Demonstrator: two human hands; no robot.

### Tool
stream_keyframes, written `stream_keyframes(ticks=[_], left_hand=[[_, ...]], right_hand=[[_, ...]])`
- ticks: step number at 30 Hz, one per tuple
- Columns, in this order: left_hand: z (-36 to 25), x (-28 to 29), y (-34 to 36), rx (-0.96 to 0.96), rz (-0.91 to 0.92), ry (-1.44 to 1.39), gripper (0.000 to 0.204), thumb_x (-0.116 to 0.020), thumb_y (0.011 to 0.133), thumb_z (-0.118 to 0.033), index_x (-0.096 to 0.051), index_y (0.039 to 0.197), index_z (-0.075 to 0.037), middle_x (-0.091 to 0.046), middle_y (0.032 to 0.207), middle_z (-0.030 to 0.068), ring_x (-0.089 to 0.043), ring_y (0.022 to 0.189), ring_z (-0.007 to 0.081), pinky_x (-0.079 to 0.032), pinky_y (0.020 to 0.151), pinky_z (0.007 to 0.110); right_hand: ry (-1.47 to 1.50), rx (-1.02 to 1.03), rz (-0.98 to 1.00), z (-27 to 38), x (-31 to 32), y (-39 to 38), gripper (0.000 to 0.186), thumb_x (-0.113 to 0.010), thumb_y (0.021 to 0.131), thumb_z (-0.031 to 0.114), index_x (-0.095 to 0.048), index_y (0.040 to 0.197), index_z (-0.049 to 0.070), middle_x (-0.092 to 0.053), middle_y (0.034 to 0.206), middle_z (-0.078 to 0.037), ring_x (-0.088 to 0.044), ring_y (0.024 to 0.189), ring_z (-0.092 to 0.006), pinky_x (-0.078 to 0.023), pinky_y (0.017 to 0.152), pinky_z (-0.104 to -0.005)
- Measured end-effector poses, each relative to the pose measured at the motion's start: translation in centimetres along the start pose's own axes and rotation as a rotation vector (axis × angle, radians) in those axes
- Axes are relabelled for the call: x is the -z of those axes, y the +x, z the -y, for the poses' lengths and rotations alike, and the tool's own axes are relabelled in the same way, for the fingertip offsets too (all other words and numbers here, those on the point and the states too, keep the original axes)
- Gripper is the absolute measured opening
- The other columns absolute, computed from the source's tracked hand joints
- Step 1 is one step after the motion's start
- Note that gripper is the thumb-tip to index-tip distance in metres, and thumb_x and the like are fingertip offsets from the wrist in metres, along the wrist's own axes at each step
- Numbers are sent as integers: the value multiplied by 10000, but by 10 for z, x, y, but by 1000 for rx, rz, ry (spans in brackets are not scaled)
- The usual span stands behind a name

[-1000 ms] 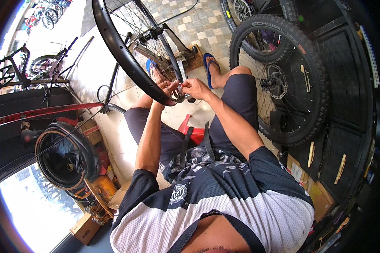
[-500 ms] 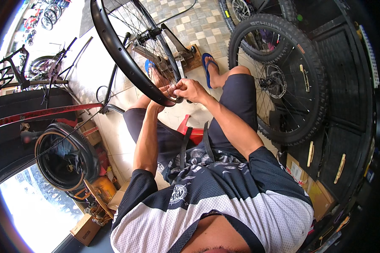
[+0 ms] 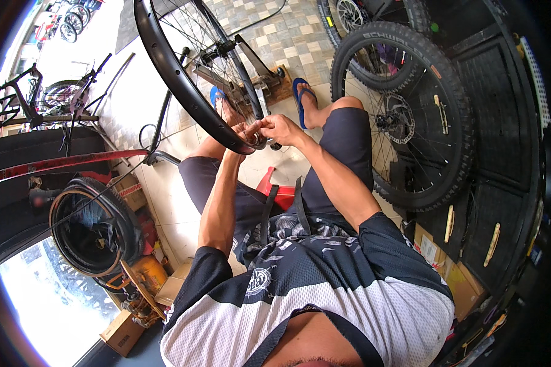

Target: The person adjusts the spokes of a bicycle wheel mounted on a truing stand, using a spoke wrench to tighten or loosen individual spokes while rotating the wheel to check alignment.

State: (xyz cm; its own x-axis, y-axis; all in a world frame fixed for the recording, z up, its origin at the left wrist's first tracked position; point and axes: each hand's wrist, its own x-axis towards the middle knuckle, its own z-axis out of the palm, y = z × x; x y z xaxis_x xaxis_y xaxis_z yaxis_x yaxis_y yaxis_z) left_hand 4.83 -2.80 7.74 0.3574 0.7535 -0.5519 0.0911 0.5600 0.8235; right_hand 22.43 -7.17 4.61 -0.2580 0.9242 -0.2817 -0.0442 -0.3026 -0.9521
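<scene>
A black bicycle rim (image 3: 165,73) with spokes and a hub (image 3: 211,52) stands upright in a metal wheel stand (image 3: 248,55) before me. My left hand (image 3: 242,137) is at the bottom of the rim among the spokes, partly hidden, fingers bent. My right hand (image 3: 278,128) is closed beside it at the rim's lower edge, thumb and forefinger pinched on something small that I cannot make out. The fingertips of both hands meet there.
Tyred wheels (image 3: 410,177) lean at the right against black panels (image 3: 483,92). At the left are bike frames (image 3: 33,116), a red tube (image 3: 55,162), spare tyres (image 3: 122,214) and cardboard boxes (image 3: 122,333). A red plastic object (image 3: 284,199) is below my hands.
My fingers have shifted slightly at the rim, and my left forearm has moved a little. The wheel and stand look the same.
</scene>
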Motion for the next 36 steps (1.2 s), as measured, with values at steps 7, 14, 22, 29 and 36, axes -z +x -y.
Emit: stream_keyframes(ticks=[7,14,22,29,36], left_hand=[[2,2,1,-53,-201,145,357,-774,894,-390,-616,799,-84,-585,659,0,-513,515,82,-351,439,238],[10,12,11,-32,-158,52,431,-684,949,-429,-637,1141,-46,-712,913,50,-628,672,117,-459,506,249],[5,21,-4,-138,-46,93,275,-653,988,-314,-659,1130,-79,-702,902,42,-613,723,104,-490,574,238],[-2,22,-12,-200,-41,103,246,-654,990,-306,-673,1106,-90,-685,905,19,-609,746,99,-507,592,245],[6,26,-11,-52,-87,-2,385,-604,1005,-436,-677,1114,-75,-669,893,-7,-599,738,82,-498,592,230]], right_hand=[[83,5,-46,0,1,-1,232,-632,950,92,-645,1115,-69,-725,987,-87,-669,884,-127,-534,808,-272],[-39,12,-425,-6,21,6,264,-681,904,205,-665,1025,-29,-748,916,-127,-717,841,-183,-540,754,-300],[-290,-105,-340,-12,8,2,329,-716,824,316,-711,933,6,-747,867,-127,-715,796,-226,-542,729,-342],[-84,-1,-188,-11,-4,6,293,-744,873,242,-679,969,-27,-733,851,-83,-674,751,-130,-514,685,-272],[-318,87,-194,22,-9,-15,360,-759,865,363,-701,948,18,-729,842,-102,-678,767,-199,-514,715,-331]])
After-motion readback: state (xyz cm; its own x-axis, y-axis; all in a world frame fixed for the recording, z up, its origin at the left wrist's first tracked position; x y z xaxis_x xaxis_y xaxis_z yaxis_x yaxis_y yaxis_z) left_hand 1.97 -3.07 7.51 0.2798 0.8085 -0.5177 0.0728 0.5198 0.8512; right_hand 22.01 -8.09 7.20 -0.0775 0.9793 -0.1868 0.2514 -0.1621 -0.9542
